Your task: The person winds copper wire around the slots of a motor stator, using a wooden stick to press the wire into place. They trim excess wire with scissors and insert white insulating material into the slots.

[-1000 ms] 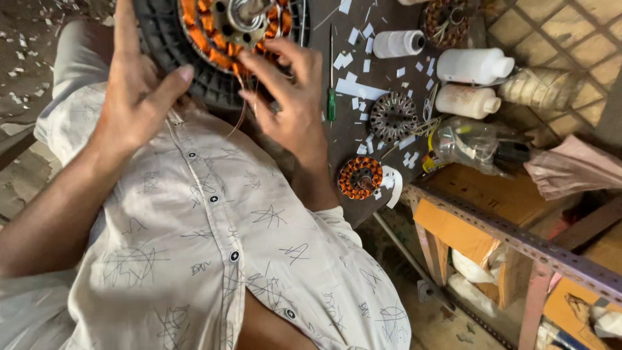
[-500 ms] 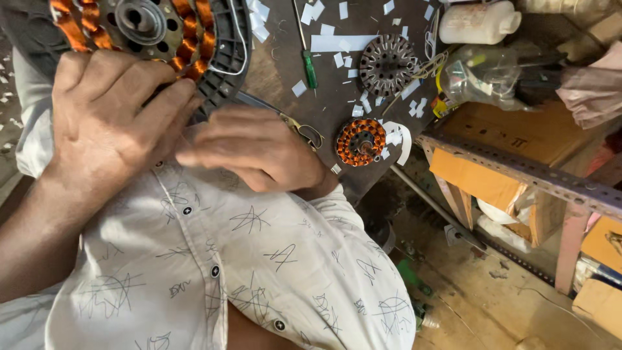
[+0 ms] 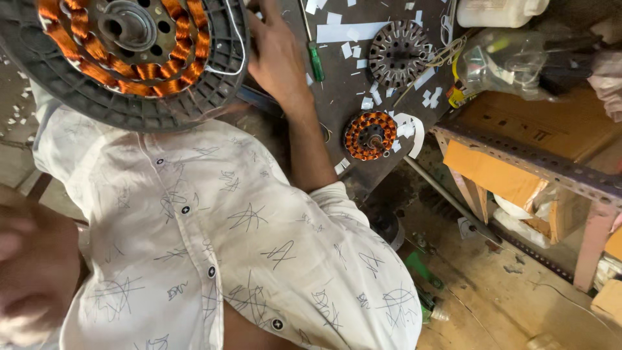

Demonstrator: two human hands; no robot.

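The copper-wound stator (image 3: 126, 48), seated in its grey ribbed housing (image 3: 78, 107), rests against the person's lap, just left of the right hand (image 3: 275, 55). That hand's fingers (image 3: 259, 19) lie stretched out, touching the housing's rim beside a white wire (image 3: 241, 45), gripping nothing visible. The left hand (image 3: 29, 279) is a blur well below; I cannot tell its grip.

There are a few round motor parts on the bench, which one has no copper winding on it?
The bare dark metal core at the top of the bench, a toothed ring. The large stator by the right hand and the small stator both carry orange copper coils.
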